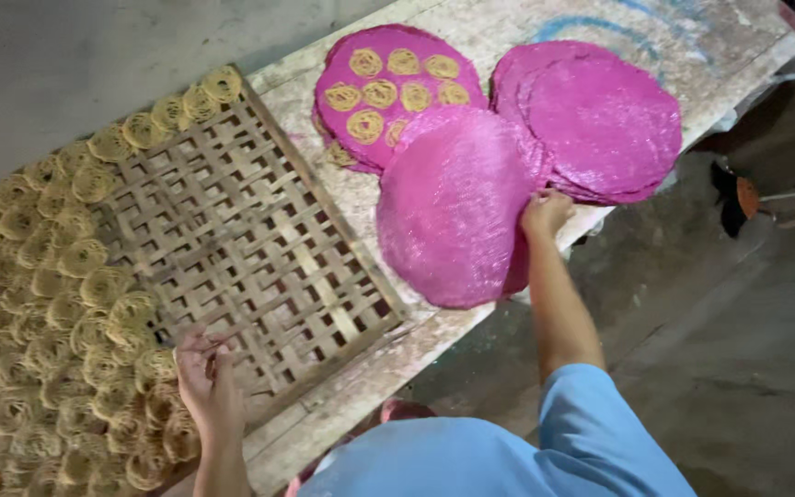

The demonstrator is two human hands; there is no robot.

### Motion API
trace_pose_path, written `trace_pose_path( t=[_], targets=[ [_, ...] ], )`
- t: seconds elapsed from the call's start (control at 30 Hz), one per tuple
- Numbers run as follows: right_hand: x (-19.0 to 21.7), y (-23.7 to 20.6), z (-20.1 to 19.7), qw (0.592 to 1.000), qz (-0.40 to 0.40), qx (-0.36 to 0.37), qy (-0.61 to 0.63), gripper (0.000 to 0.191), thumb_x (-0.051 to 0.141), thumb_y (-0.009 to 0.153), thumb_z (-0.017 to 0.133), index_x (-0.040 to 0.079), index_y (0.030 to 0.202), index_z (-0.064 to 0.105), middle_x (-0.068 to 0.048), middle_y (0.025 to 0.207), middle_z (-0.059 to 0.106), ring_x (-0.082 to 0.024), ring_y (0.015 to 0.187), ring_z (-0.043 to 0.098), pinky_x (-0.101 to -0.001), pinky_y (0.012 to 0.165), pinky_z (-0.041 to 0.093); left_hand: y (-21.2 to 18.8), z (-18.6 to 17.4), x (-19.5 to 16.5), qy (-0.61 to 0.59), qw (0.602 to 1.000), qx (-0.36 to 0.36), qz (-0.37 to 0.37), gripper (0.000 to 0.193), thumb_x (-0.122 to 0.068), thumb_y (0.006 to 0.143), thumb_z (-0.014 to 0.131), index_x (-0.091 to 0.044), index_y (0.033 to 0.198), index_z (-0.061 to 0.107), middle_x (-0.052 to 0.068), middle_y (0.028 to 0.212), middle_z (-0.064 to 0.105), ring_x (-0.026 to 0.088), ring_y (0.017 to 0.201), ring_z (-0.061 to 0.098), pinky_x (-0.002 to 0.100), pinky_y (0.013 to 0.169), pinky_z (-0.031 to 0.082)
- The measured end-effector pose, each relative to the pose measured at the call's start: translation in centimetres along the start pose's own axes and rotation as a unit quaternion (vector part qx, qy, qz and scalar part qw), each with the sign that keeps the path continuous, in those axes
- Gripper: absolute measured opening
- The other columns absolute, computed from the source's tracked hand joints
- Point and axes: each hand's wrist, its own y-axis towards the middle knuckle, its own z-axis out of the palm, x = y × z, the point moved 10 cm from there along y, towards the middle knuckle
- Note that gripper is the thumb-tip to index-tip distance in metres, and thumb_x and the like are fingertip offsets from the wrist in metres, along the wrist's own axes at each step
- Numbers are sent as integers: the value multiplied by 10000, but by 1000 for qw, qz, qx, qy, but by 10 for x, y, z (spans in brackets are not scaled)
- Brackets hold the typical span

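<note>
My right hand (545, 212) grips the edge of a round pink mesh mat (453, 207) lying on the worn wooden table (508, 37). Behind it sits a stack of empty pink mats (604, 124), and another pink mat (393, 87) carries several pale coiled noodle spirals. My left hand (204, 377) rests on the near edge of a woven bamboo tray (250, 248), its fingers curled at the lattice beside the rows of coiled noodle spirals (39, 313) that cover the tray's left part.
The table's right edge drops to a dark concrete floor (738, 368). Sticks and a small dark object (738, 198) lie on the floor at right. My blue shirt (508, 451) fills the bottom of the view.
</note>
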Motion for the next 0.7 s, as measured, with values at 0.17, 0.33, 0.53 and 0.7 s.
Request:
trace_pose_path(
  t=[0.17,0.33,0.53,0.7],
  targets=[
    [28,18,-3,983,-49,39,170,110,11,956,671,-1,1066,675,-195,988,729,-337,940,694,-436,879,530,-1,30,-28,18,1000,-8,23,379,63,1003,508,0,1375,476,110,1147,623,147,1000,636,262,861,534],
    [11,132,-77,966,-60,-60,245,311,-19,992,599,17,1301,596,-120,1198,676,-200,1069,687,-344,950,582,-1,25,-54,-28,997,-28,73,405,74,1027,500,5,1423,452,85,1182,583,146,1040,635,260,917,543],
    [-99,232,-146,962,81,-196,172,518,134,1048,651,-39,1479,421,-260,1398,500,-376,1242,499,-480,1041,445,-4,7,-52,38,993,-84,73,390,64,1060,509,-2,1444,482,106,1196,615,152,1037,642,259,914,527],
    [-89,205,-120,936,191,-282,-92,829,435,1044,735,-81,1518,293,-382,1521,188,-551,1357,178,-696,1088,293,15,33,-52,280,954,-107,3,76,-19,1062,631,-25,1133,656,151,1351,605,233,1007,648,346,845,549]
  ],
)
